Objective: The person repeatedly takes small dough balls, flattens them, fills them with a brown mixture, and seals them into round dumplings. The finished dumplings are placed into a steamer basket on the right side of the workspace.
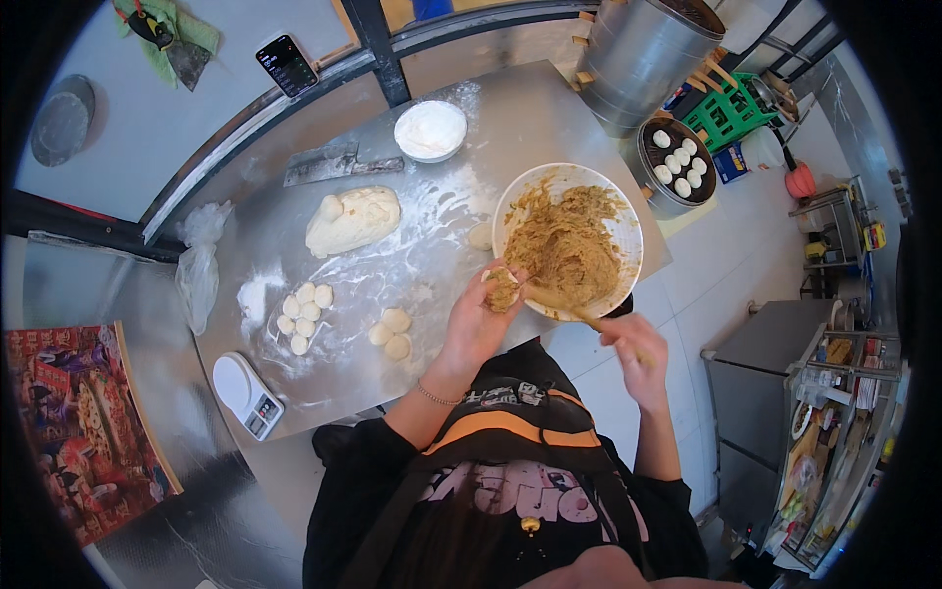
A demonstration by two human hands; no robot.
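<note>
My left hand (pixel 475 316) cups a dough wrapper with brown filling (pixel 503 289) on it, held at the near left rim of a white bowl (pixel 508 193). Brown, pasty filling mix (pixel 578 250) fills much of that bowl. In my right hand (pixel 639 357) is the handle of a wooden spatula (pixel 556 298), whose blade points left towards the wrapper. Flattened dough rounds (pixel 396 320) lie on the metal table to the left of my left hand. Another round (pixel 480 235) rests against the bowl's left side, partly hidden by it.
On the floured metal table (pixel 324 386) are a dough slab (pixel 353 221), several small dough pieces (pixel 304 309), a cleaver (pixel 324 166), a flour bowl (pixel 430 131) and a kitchen scale (pixel 246 394). A steamer (pixel 681 202) holding several buns stands beyond the right edge. A phone (pixel 287 66) leans on the ledge.
</note>
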